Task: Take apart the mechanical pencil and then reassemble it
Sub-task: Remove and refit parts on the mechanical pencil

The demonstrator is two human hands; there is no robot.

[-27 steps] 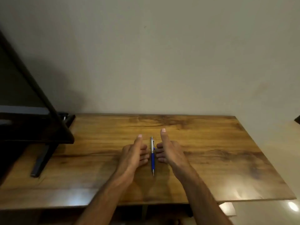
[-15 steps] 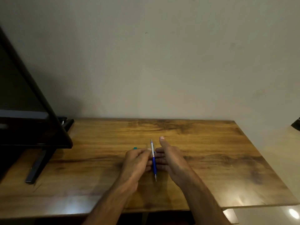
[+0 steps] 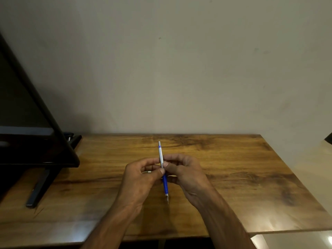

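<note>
Over the wooden counter, we are pinching the mechanical pencil at mid-barrel with our left hand and right hand. It is looking whole, so we are judging both disassembly and reassembly undone.

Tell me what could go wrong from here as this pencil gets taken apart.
1. The left hand and right hand both pinch the mechanical pencil mid-barrel. If it separates suddenly, small inner parts may drop and roll off the wooden table.
2. The metal tip points back toward the person, so a slip might jab skin or bend it.
</note>
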